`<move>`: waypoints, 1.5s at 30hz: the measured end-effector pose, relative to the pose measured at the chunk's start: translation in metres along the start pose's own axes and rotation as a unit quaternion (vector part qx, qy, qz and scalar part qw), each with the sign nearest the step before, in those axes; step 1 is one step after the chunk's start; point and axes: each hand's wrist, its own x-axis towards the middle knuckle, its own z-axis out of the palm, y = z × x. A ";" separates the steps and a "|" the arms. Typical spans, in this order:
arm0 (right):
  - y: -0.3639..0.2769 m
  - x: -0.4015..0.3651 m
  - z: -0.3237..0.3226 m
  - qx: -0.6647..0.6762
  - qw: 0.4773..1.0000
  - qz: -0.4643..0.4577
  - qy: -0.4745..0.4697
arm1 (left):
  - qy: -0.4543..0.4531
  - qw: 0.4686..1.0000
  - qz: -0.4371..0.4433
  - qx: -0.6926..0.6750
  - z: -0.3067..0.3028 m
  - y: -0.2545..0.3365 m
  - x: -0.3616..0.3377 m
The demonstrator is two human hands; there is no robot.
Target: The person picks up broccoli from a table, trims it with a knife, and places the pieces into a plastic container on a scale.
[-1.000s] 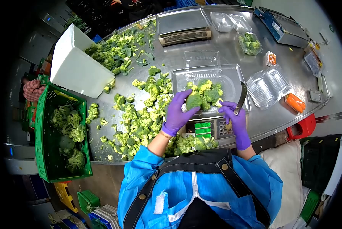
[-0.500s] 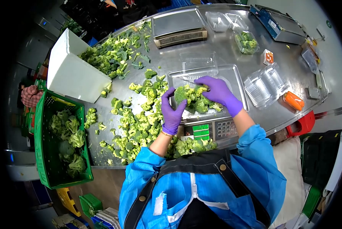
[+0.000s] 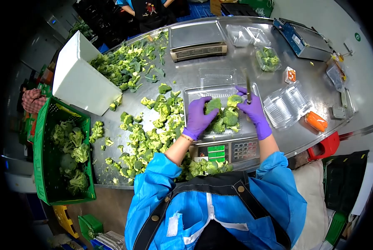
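Both hands wear purple gloves over a scale's metal pan (image 3: 259,89). My left hand (image 3: 198,118) has its fingers curled around broccoli florets (image 3: 226,118) at the left of the pile. On the right, my right hand (image 3: 253,111) grips a knife (image 3: 248,85), its blade pointing up and away, while its fingertips touch a floret (image 3: 234,100). Behind the florets an open clear plastic container (image 3: 217,77) lies on the pan; its front part is hidden. The scale's green display (image 3: 216,153) is lit.
Loose broccoli (image 3: 153,137) covers the table's left middle. A white tub (image 3: 84,75) lies tipped beside a green crate (image 3: 43,166). Clear containers (image 3: 287,104) and an orange roll (image 3: 316,121) are at right. Another scale (image 3: 197,39) stands behind; a person (image 3: 147,10) is beyond the table.
The view has tilted up slightly. My right hand has turned, bringing the knife upright, and now touches a floret on the right. My left hand has moved in against the florets.
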 end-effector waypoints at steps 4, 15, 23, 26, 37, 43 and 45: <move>-0.012 -0.011 -0.011 0.135 0.990 0.029 0.022 | -0.073 0.977 0.119 0.161 0.012 0.000 0.005; -0.041 -0.042 0.028 0.138 0.990 -0.008 -0.009 | -0.011 0.983 0.078 -0.164 -0.021 0.054 -0.015; -0.046 -0.055 0.039 0.192 0.977 -0.059 -0.067 | -0.139 0.808 -0.204 -0.535 -0.036 0.074 -0.030; -0.044 -0.055 0.044 0.181 0.982 -0.016 -0.042 | -0.135 0.784 -0.239 -0.557 -0.030 0.056 -0.037; -0.025 -0.068 0.058 0.069 0.996 0.057 -0.006 | -0.108 0.855 -0.201 -0.466 -0.041 0.067 -0.050; -0.044 -0.069 0.049 0.085 0.987 0.098 -0.095 | -0.191 0.903 -0.123 -0.364 -0.052 0.069 -0.043; -0.032 -0.070 0.053 0.126 0.984 0.037 -0.124 | -0.196 0.921 -0.129 -0.312 -0.049 0.065 -0.048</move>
